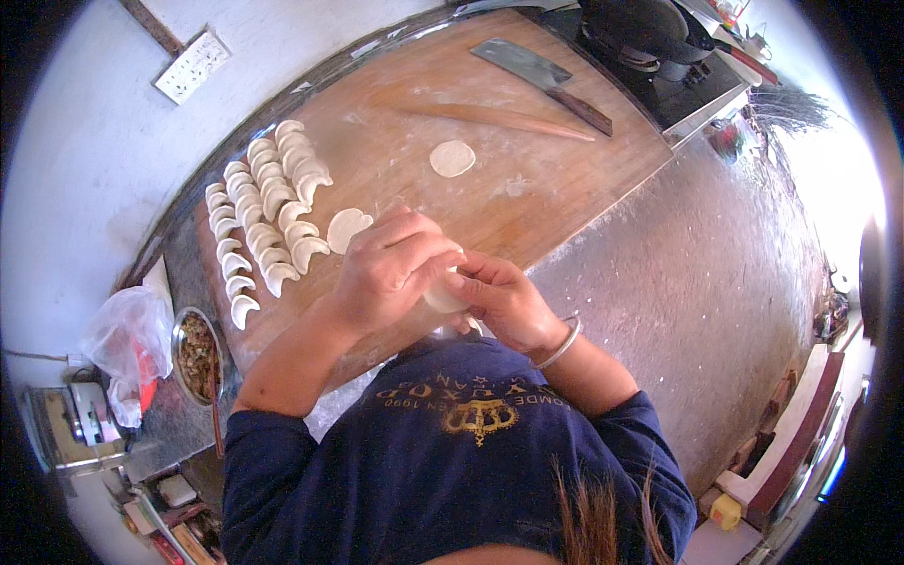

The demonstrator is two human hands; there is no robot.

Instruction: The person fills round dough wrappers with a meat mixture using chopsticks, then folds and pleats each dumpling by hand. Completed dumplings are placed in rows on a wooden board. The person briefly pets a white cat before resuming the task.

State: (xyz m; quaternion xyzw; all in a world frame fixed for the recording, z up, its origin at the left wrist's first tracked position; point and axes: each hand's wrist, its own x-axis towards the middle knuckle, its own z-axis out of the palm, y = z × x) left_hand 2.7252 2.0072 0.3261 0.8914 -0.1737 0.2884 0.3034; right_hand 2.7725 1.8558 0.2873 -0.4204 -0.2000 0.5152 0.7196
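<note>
My left hand (395, 265) and my right hand (503, 293) meet above the near edge of a floured wooden board (395, 169). Between them they pinch a piece of pale dough (443, 295), a dumpling or its wrapper; the fingers hide much of it, so its filling cannot be seen. A bangle circles my right wrist. Just beyond my left hand lies a flat round dough wrapper (349, 230), with a second wrapper (452, 159) farther up the board. Crescent-shaped dumplings (272, 198) stand in several rows at the board's left.
A tapered wooden rolling pin (501, 120) and a cleaver (540, 78) lie at the far side. Left of the board, a metal bowl (219, 353) holds chopped filling and chopsticks, beside a plastic bag (134, 339). A dark wok (646, 32) stands at far right.
</note>
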